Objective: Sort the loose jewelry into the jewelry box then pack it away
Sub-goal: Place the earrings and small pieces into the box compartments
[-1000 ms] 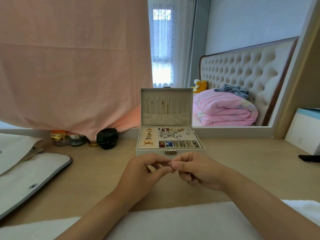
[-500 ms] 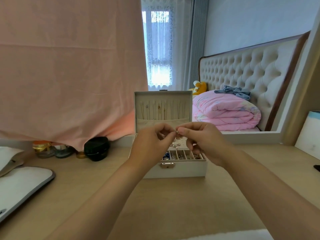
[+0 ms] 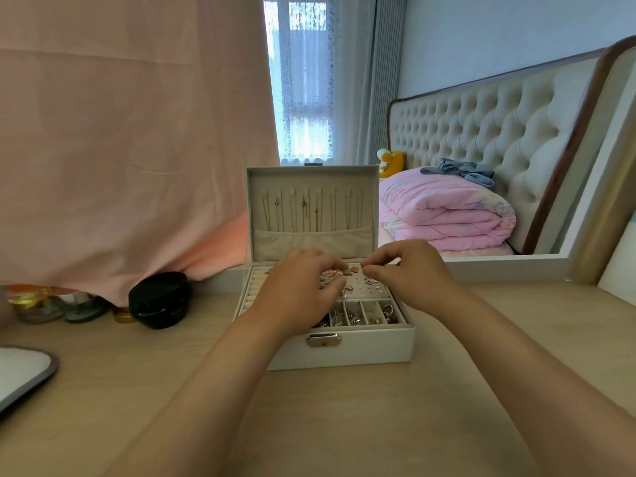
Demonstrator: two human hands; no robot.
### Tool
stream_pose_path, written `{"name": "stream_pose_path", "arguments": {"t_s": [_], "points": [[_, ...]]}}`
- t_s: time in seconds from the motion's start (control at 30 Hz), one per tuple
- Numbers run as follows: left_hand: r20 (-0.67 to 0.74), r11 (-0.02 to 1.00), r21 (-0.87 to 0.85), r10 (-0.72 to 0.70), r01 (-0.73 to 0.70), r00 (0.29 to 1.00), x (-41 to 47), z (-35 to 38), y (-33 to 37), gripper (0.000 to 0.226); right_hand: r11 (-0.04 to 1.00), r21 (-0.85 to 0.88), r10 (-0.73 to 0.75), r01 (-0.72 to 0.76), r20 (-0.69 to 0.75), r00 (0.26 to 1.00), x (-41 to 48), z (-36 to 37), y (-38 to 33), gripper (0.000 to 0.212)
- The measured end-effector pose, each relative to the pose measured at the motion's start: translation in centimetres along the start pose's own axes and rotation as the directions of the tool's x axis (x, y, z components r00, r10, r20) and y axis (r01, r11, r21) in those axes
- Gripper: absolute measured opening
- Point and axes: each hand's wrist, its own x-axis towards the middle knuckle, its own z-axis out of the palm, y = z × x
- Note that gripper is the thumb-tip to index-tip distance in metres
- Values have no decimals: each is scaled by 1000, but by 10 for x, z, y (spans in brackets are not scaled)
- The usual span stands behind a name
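moved: left hand (image 3: pixel 299 287), right hand (image 3: pixel 409 273) descended into jewelry box (image 3: pixel 361 349), 12 o'clock | fingers curled, pinching; I cannot tell what they hold | probably placing a piece

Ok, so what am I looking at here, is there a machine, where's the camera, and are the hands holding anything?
No machine: these are a person's two bare hands. The picture comes from a wide camera worn on the head, looking forward and down, so the arms reach in from below. On the desk stands an open jewelry box, its lid upright with necklaces hanging inside. A black jar sits left of it. The left hand and right hand hover over the box's earring panel. The right fingertips are pinched together; whether they hold anything is too small to tell.
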Motion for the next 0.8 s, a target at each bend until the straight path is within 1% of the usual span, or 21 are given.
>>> {"name": "stream_pose_path", "arguments": {"t_s": [0.03,0.1,0.23,0.33,0.43,0.57,0.67,0.8], "points": [[30,999,51,5,-7,1000,-1,2,-1,32,998,-55,-5,7,29,1000,-1,1,3,13],[74,995,94,10,-17,997,-3,4,-1,38,991,-130,-20,32,87,996,-3,4,6,14],[146,994,107,16,-32,989,-4,5,-4,38,978,-195,-42,72,151,988,-3,4,3,13],[173,993,110,23,-42,985,-5,4,-4,40,958,-261,-80,122,165,983,-5,2,2,12],[184,991,123,29,-52,982,-6,3,-3,42,917,-347,-151,197,153,976,-8,2,-2,5],[172,988,142,40,-65,984,-8,5,-3,43,853,-448,-209,268,178,962,-8,-1,-4,5],[162,987,146,48,-72,986,-8,6,-2,47,838,-469,-216,279,185,959,-8,-2,-4,6],[157,984,156,60,-85,986,-9,6,-1,43,814,-498,-238,300,185,953,-10,3,-4,8]]}}
